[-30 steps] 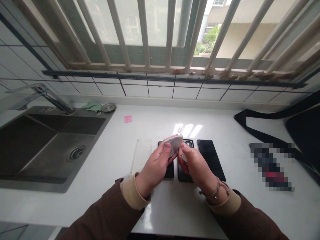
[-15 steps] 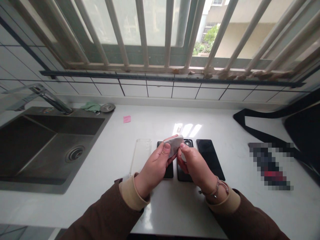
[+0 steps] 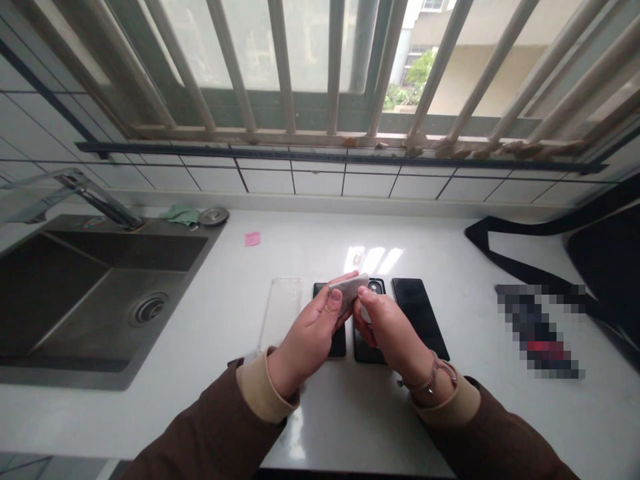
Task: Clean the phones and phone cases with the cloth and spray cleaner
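Observation:
Over the middle of the counter, my left hand [image 3: 313,323] pinches a small light grey flat piece [image 3: 349,293], with the thumb on top and the fingers beneath. I cannot tell whether it is folded cloth or a packet. My right hand [image 3: 385,320] grips its right edge between thumb and curled fingers; something whitish shows under that thumb. Below the hands lie a black phone [image 3: 339,347], partly covered by my left hand, and a black phone case [image 3: 367,353] with a round camera part, half hidden by my right. A clear phone case [image 3: 283,307] lies left, another black phone [image 3: 420,317] right.
At left are a steel sink [image 3: 125,333] and a faucet [image 3: 100,200]. A green cloth [image 3: 181,215], a metal drain cover [image 3: 214,216] and a pink note [image 3: 253,239] lie behind. A black strap [image 3: 520,230] and a pixelated object [image 3: 540,330] are at right.
Both hands keep their hold on the grey piece, which is tilted slightly flatter now. The view has shifted very slightly; the phones and cases lie where they were.

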The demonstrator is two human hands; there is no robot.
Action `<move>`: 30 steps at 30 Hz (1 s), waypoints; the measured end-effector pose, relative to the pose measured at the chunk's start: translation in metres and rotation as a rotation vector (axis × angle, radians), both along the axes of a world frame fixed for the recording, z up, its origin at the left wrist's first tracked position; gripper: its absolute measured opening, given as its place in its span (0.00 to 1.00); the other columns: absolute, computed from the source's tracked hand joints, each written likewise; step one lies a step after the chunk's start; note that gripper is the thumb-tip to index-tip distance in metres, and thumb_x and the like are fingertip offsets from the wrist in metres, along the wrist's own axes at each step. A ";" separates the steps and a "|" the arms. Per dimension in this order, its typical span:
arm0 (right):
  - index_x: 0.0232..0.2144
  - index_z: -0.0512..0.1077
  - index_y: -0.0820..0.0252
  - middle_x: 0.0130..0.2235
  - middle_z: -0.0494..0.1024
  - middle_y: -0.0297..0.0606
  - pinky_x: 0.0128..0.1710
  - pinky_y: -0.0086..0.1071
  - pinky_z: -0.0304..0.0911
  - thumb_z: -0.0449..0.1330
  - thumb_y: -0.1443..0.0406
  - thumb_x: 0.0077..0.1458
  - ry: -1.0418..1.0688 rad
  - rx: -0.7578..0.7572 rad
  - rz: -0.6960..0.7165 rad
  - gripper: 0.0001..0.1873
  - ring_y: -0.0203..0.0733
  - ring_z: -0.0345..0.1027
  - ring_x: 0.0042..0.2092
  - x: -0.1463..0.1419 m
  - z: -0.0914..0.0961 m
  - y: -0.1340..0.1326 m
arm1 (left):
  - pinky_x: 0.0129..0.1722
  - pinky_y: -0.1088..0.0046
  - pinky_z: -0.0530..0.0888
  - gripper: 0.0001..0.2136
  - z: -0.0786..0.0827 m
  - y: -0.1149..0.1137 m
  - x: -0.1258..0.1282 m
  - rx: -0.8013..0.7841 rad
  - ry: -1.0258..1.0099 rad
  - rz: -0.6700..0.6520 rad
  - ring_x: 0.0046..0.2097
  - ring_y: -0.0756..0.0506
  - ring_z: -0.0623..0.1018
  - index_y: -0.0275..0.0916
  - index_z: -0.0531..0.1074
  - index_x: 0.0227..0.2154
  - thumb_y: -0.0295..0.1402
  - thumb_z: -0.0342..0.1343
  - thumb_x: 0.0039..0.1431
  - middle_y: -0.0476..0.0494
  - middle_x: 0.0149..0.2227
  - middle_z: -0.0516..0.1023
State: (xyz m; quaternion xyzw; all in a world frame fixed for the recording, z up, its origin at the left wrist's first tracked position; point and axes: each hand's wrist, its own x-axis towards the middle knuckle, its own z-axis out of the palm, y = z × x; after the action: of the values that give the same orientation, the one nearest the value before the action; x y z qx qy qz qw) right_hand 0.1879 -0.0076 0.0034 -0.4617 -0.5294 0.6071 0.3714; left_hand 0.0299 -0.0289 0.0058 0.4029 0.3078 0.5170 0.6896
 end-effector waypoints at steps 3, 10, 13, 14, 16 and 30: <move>0.15 0.60 0.54 0.14 0.59 0.31 0.20 0.33 0.46 0.49 0.29 0.63 -0.059 0.040 -0.011 0.42 0.34 0.51 0.18 0.001 -0.001 0.001 | 0.73 0.53 0.67 0.21 0.001 -0.001 0.000 0.012 0.022 0.005 0.70 0.36 0.74 0.47 0.76 0.64 0.47 0.54 0.77 0.38 0.67 0.78; 0.16 0.60 0.54 0.15 0.59 0.31 0.21 0.33 0.45 0.49 0.29 0.64 -0.091 0.086 -0.014 0.42 0.34 0.51 0.19 0.002 -0.005 0.001 | 0.74 0.54 0.66 0.22 -0.001 -0.002 0.001 0.058 0.032 0.012 0.70 0.36 0.74 0.47 0.74 0.66 0.47 0.54 0.77 0.38 0.67 0.77; 0.16 0.61 0.54 0.15 0.60 0.31 0.21 0.32 0.46 0.50 0.29 0.64 -0.058 0.054 -0.015 0.42 0.34 0.52 0.19 0.001 -0.003 -0.001 | 0.71 0.52 0.70 0.21 -0.004 0.001 0.001 -0.019 -0.014 0.050 0.69 0.35 0.75 0.47 0.76 0.64 0.49 0.55 0.76 0.38 0.66 0.78; 0.16 0.61 0.54 0.15 0.60 0.31 0.20 0.32 0.47 0.49 0.29 0.64 -0.026 0.038 -0.012 0.43 0.34 0.52 0.19 0.000 -0.003 -0.002 | 0.70 0.52 0.71 0.21 -0.004 0.002 0.001 -0.060 -0.034 0.077 0.68 0.35 0.76 0.47 0.76 0.63 0.49 0.55 0.76 0.38 0.65 0.79; 0.17 0.63 0.55 0.15 0.61 0.31 0.20 0.31 0.47 0.48 0.30 0.66 0.074 0.002 -0.010 0.43 0.34 0.53 0.18 -0.001 -0.002 -0.003 | 0.66 0.51 0.75 0.20 -0.003 0.005 0.000 -0.142 -0.074 0.146 0.65 0.35 0.79 0.45 0.77 0.62 0.48 0.55 0.76 0.37 0.63 0.81; 0.14 0.60 0.54 0.14 0.52 0.25 0.15 0.29 0.40 0.49 0.33 0.65 0.797 -0.269 0.127 0.40 0.30 0.41 0.15 0.006 0.018 -0.005 | 0.62 0.53 0.77 0.18 0.007 0.012 0.000 -0.264 -0.149 0.231 0.60 0.35 0.82 0.35 0.77 0.58 0.43 0.55 0.76 0.30 0.58 0.83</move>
State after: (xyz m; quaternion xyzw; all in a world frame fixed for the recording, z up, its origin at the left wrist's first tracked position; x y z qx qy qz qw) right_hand 0.1938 -0.0123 0.0211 -0.2017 -0.2879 0.8233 0.4456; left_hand 0.0295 -0.0165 0.0130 0.2314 0.3653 0.5764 0.6934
